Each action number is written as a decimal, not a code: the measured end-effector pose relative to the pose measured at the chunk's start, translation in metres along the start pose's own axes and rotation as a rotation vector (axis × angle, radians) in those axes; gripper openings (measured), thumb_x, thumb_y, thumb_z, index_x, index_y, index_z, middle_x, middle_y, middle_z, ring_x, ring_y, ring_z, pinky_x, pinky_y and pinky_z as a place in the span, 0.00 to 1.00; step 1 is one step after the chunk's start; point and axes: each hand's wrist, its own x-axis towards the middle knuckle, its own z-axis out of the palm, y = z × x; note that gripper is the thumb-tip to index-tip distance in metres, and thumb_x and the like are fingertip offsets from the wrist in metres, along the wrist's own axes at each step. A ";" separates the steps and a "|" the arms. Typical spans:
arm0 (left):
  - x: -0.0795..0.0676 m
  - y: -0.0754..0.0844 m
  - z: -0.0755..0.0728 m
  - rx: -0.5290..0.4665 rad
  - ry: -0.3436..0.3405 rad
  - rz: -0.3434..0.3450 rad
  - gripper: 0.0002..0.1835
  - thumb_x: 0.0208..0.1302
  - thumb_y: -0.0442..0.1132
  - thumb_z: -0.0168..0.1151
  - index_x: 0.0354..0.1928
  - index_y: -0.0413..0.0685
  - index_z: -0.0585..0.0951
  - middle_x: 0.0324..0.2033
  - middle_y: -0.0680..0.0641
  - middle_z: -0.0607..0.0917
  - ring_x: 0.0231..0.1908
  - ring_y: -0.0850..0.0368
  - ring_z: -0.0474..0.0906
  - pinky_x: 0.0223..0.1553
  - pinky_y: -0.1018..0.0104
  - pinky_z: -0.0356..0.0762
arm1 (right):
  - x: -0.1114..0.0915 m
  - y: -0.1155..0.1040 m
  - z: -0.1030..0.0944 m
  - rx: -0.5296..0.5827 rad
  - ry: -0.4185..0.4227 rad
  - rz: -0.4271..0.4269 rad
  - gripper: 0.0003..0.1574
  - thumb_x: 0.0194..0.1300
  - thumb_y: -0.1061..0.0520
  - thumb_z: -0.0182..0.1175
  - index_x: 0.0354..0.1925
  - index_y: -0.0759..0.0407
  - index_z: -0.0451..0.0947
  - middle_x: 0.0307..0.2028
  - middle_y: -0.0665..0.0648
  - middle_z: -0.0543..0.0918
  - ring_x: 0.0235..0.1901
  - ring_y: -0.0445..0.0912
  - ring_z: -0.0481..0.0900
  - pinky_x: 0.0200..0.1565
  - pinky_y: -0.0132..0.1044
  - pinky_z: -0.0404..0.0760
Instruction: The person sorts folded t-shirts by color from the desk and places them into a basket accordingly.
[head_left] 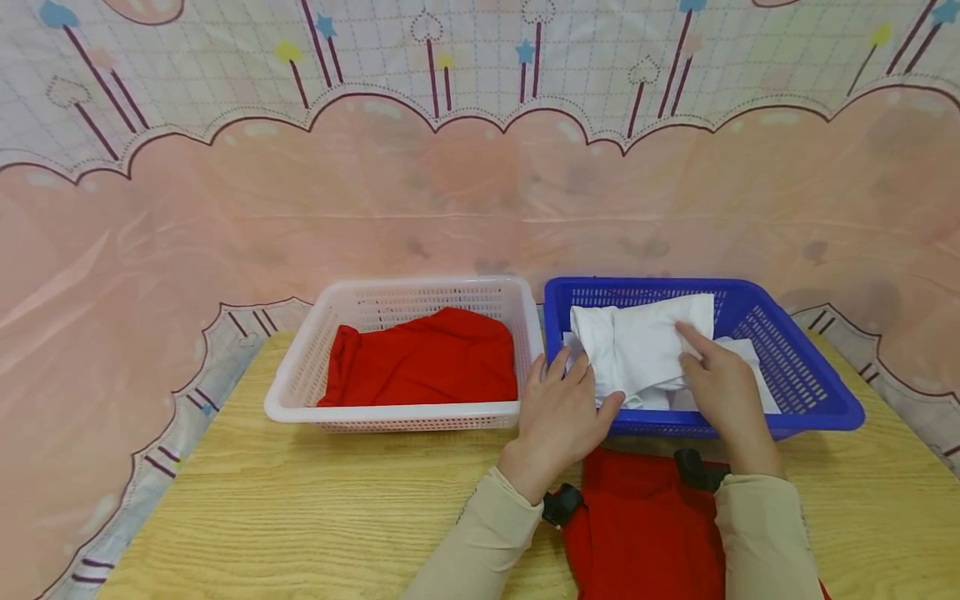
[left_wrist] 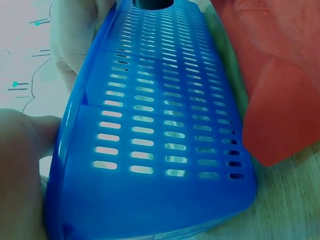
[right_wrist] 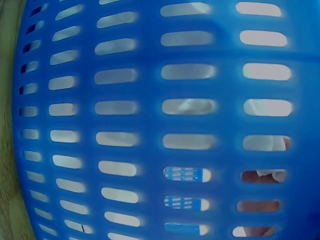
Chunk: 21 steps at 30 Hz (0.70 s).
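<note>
Looks partly done to me: folded white cloth (head_left: 648, 342) is in the slotted blue plastic basket (head_left: 836, 413) under both hands, and soft red fabric (head_left: 435, 362) fills the white basket (head_left: 405, 412) left of them. Matte red garment (head_left: 652, 533) between the forearms probably still needs sorting. Left hand (head_left: 562, 412) is loosely spread by the cloth's edge; right hand (head_left: 723, 387) rests a straight index finger on it, neither clenched.
</note>
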 end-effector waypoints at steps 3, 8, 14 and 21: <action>0.000 0.000 -0.001 -0.004 -0.006 -0.003 0.34 0.63 0.64 0.32 0.59 0.50 0.70 0.59 0.54 0.68 0.62 0.56 0.53 0.62 0.53 0.45 | 0.000 0.000 0.000 -0.001 -0.008 0.013 0.28 0.68 0.53 0.41 0.66 0.47 0.55 0.57 0.72 0.64 0.53 0.66 0.64 0.43 0.58 0.66; -0.001 -0.001 -0.001 -0.009 0.001 0.019 0.31 0.63 0.63 0.33 0.51 0.53 0.78 0.54 0.57 0.73 0.62 0.54 0.54 0.62 0.52 0.45 | -0.001 0.000 0.000 -0.006 -0.021 -0.006 0.29 0.68 0.52 0.41 0.66 0.46 0.54 0.57 0.73 0.64 0.52 0.66 0.65 0.45 0.60 0.65; -0.002 -0.001 -0.001 -0.015 0.007 0.038 0.29 0.64 0.62 0.33 0.44 0.57 0.82 0.51 0.56 0.76 0.61 0.52 0.55 0.61 0.51 0.46 | 0.000 0.001 0.002 0.003 -0.015 -0.020 0.30 0.68 0.52 0.42 0.67 0.49 0.52 0.57 0.72 0.64 0.53 0.68 0.63 0.48 0.64 0.61; -0.002 -0.001 -0.001 -0.024 0.000 0.040 0.29 0.64 0.61 0.32 0.45 0.59 0.82 0.53 0.55 0.75 0.61 0.52 0.54 0.61 0.50 0.45 | 0.001 0.003 0.002 0.061 0.150 0.048 0.26 0.66 0.54 0.41 0.61 0.58 0.64 0.64 0.64 0.58 0.54 0.66 0.64 0.49 0.61 0.63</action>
